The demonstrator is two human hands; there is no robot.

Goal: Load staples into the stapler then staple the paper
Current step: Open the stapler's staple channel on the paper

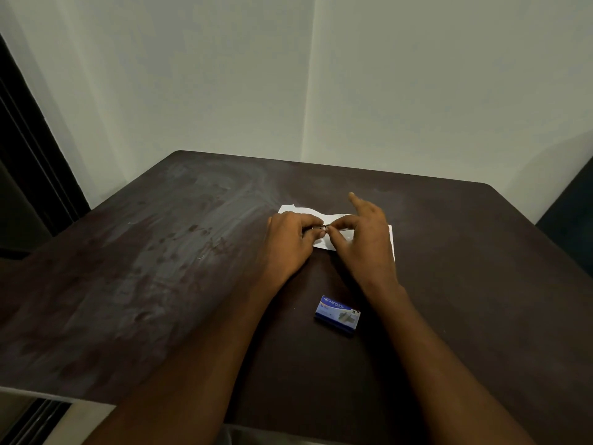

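My left hand (288, 242) is closed around a small metal stapler (316, 229), of which only a thin silvery part shows between my fingers. My right hand (362, 239) pinches something small at the stapler's right end with thumb and middle fingers, while its index finger points up and away. Whether that small thing is a strip of staples is too small to tell. Both hands hover over a white sheet of paper (333, 216) lying on the dark table (160, 268). A blue staple box (337, 314) lies shut on the table, nearer to me, between my forearms.
The dark brown table is smudged on its left half. White walls meet in a corner behind it. A dark door frame (29, 162) stands at the left, and a dark object (571, 213) sits past the table's right edge.
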